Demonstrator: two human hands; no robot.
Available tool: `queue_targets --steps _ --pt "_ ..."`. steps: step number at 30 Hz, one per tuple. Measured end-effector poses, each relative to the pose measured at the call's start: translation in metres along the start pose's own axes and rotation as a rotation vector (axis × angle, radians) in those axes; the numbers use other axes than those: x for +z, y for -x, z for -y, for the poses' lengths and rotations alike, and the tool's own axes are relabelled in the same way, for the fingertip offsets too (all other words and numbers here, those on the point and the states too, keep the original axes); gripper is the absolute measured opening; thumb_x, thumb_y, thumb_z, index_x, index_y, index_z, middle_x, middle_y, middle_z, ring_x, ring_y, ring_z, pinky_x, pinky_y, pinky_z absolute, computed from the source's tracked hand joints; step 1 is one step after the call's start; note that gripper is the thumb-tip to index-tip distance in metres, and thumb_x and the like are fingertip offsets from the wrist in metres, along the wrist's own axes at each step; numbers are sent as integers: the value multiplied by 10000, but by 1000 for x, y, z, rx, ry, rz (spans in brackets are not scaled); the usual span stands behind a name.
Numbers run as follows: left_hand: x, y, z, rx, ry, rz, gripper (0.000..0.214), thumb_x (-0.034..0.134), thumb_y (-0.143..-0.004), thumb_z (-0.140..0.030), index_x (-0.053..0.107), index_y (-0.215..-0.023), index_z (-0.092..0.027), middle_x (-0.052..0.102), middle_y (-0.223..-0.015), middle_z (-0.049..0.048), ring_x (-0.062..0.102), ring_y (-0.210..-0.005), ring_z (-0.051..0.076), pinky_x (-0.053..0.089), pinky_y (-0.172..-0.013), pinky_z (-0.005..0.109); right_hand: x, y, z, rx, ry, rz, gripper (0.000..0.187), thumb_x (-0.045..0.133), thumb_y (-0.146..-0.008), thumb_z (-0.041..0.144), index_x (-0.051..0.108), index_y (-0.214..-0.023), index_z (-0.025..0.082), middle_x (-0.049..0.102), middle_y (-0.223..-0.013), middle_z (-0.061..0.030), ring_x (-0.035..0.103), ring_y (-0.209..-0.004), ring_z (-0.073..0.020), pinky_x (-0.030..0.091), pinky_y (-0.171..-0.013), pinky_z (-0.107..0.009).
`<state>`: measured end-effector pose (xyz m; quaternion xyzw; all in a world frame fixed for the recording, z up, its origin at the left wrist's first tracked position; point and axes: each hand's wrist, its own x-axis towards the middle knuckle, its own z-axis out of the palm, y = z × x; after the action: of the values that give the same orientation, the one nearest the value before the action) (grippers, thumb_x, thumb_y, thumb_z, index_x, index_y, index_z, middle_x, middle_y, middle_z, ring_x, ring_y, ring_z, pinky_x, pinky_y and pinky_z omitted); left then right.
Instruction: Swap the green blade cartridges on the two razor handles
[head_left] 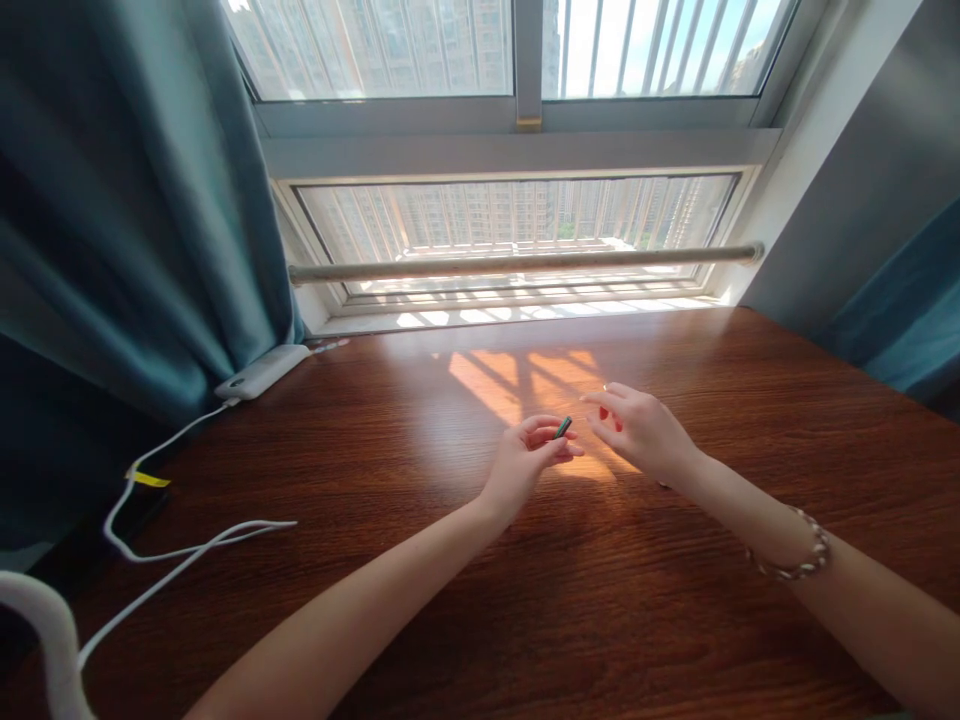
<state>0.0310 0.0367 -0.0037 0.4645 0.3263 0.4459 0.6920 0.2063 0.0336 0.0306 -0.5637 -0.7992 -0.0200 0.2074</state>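
Dark-green and small, the piece (563, 427) was pinched at its lower end between the thumb and fingertips of the left hand (525, 460), so that its upper end stood free and tilted toward the right hand (641, 432). What the piece was could not be told at this size. It was held in the air above the wooden surface (600, 620), over a sunlit patch (510, 385), probably because the light there showed it best. The right hand held nothing: its fingers were loosely spread and half curled, the tips just beside the free end of the piece but not touching it. Both forearms were raised off the surface, which left the wrists free to turn. A beaded bracelet (799, 558) sat on the right wrist, well back from the fingers. Open wood lay all around the hands, toward the person and to the right. The far edge of the surface met the sill under the window (517, 230), where a rail (525, 262) ran across. At the left edge, well apart from the hands, lay a white power block (262, 372) and its white cable (187, 550) with a yellow tag (150, 480), close against the teal curtain (112, 200).
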Motion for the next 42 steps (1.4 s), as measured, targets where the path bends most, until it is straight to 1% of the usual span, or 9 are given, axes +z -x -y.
queue_targets --steps 4,7,9,15,20,30,34,38,42 --pt "-5 -4 3 -74 117 -16 244 670 -693 -257 572 -885 -142 681 -819 70 642 -738 158 453 -795 328 7 -7 24 -99 -269 -166 260 486 -800 206 560 -1043 154 554 -919 -71 553 -809 -170 445 -739 -285" --pt "-7 -5 3 -111 111 -35 225 656 -707 -283 586 -863 -138 680 -835 83 628 -759 152 455 -761 300 20 -5 24 -236 -350 -184 429 536 -744 165 466 -1167 145 488 -1131 -116 500 -1019 -217 428 -857 -333" --pt "-7 -5 1 -117 46 -31 242 658 -703 -293 604 -877 -133 678 -866 89 619 -781 152 453 -750 283 28 -4 20 -275 -384 -170 472 547 -724 146 442 -1184 159 485 -1142 -112 488 -1048 -226 425 -877 -356" --pt "-4 -6 -5 -98 -7 -40 247 687 -675 -263 644 -864 -111 687 -829 75 615 -783 148 453 -806 286 36 -2 8 -197 -440 -178 332 565 -716 132 518 -1044 164 570 -931 -61 557 -864 -189 462 -773 -317" --pt "-6 -6 -1 -41 52 -41 219 634 -733 -285 648 -861 -107 689 -872 90 623 -815 159 459 -827 306 34 -1 7 -200 -395 -164 254 559 -778 191 542 -1027 141 590 -900 -77 568 -821 -187 459 -739 -306" --pt "-15 -14 0 55 36 -106 320 539 -790 -396 628 -691 -106 664 -639 65 602 -564 123 465 -588 238 28 0 11 -338 -574 -63 209 527 -831 235 586 -1025 186 651 -866 -47 595 -740 -142 468 -672 -266" --pt "-13 -12 -4 26 12 -67 324 550 -775 -418 645 -734 -111 668 -646 63 610 -574 132 467 -602 248 26 -2 12 -281 -627 -91 141 570 -798 211 618 -929 189 635 -834 -35 580 -725 -134 462 -665 -264" --pt "-10 -11 -7 9 -5 -29 349 566 -751 -448 649 -725 -110 676 -668 76 633 -618 172 476 -648 295 22 -4 13 -229 -660 -89 310 699 -678 299 601 -948 183 596 -850 -39 558 -730 -147 469 -677 -290" --pt "-10 -10 -8 0 -21 -31 341 595 -727 -448 654 -754 -113 676 -671 73 638 -646 185 474 -655 299 20 -4 14 -217 -693 -32 370 693 -686 300 568 -1021 205 587 -849 -29 553 -757 -154 472 -702 -307"
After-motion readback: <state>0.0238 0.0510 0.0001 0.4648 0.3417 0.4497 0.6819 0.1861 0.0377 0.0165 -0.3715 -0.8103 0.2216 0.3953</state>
